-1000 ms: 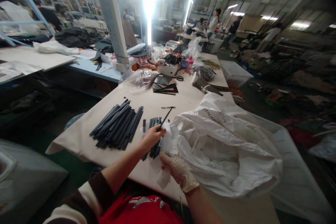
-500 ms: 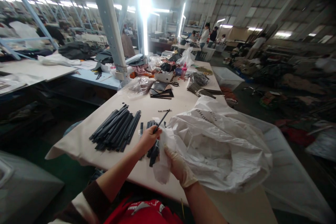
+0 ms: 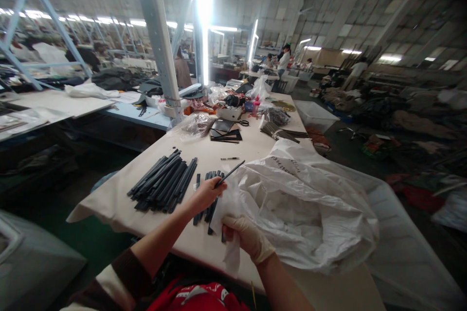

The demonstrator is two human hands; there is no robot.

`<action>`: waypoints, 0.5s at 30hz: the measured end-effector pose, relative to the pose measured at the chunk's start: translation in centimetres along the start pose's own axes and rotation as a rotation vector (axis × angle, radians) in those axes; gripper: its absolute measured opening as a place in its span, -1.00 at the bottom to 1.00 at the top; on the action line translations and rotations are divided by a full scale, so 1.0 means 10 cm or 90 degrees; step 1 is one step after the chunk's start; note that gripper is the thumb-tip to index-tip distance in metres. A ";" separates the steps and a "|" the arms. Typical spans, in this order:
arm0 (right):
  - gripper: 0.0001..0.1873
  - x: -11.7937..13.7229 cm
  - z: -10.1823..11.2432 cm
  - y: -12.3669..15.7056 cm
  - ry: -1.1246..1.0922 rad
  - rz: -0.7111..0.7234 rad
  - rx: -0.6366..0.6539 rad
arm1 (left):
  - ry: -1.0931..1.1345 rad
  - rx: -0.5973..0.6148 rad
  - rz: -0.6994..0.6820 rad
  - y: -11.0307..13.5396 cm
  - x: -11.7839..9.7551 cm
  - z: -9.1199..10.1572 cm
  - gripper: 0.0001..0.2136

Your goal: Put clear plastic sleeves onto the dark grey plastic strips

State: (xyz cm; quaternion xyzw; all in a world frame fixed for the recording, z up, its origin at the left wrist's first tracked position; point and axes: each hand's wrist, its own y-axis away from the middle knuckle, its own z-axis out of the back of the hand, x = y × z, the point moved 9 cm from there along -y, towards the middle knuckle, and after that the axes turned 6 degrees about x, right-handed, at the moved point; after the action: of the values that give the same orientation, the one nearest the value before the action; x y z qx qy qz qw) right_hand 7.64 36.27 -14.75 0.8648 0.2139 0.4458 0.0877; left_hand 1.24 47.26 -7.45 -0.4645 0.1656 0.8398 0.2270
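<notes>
Bare of any glove, my left hand (image 3: 208,193) is closed on a thin dark strip (image 3: 232,171) that points up and to the right. My right hand (image 3: 251,239), in a pale glove, pinches a thin, translucent white sheet (image 3: 232,258) that hangs down over the table's near side. Partly behind my hands lies a small group of dark strips (image 3: 212,175). To their left is a larger heap of the same strips (image 3: 162,180). A big crumpled white sack (image 3: 306,204) with dark lettering spreads just right of my gloved hand.
A pen (image 3: 229,158) lies on the pale table (image 3: 109,199) beyond my hands. Farther back are dark flat sheets (image 3: 226,131), scissors (image 3: 241,123), plastic bags and a tied grey bundle (image 3: 278,131). A white bin (image 3: 394,233) stands at the right edge.
The strip in my left hand has tipped lower toward the right. My gloved hand has moved slightly down, and the white sheet hangs lower. The view has shifted a little.
</notes>
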 end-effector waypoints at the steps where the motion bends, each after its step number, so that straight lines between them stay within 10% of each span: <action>1: -0.64 -0.05 -0.02 0.00 -0.001 -0.018 0.011 | 0.002 -0.001 0.002 0.01 0.00 0.00 -0.78; 11: -0.69 0.04 0.00 -0.14 -0.116 0.056 -0.053 | 0.004 -0.030 0.031 0.14 -0.12 0.07 -0.74; 15: -0.60 0.40 0.26 -0.11 -0.187 0.146 -0.124 | 0.112 0.094 0.073 0.42 -0.06 -0.03 -0.70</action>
State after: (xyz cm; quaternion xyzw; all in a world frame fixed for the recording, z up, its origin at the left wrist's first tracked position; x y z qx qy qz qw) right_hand 11.51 39.21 -13.73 0.9266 0.0549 0.3403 0.1503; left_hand -0.53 43.41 -6.78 -0.5083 0.2727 0.7929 0.1965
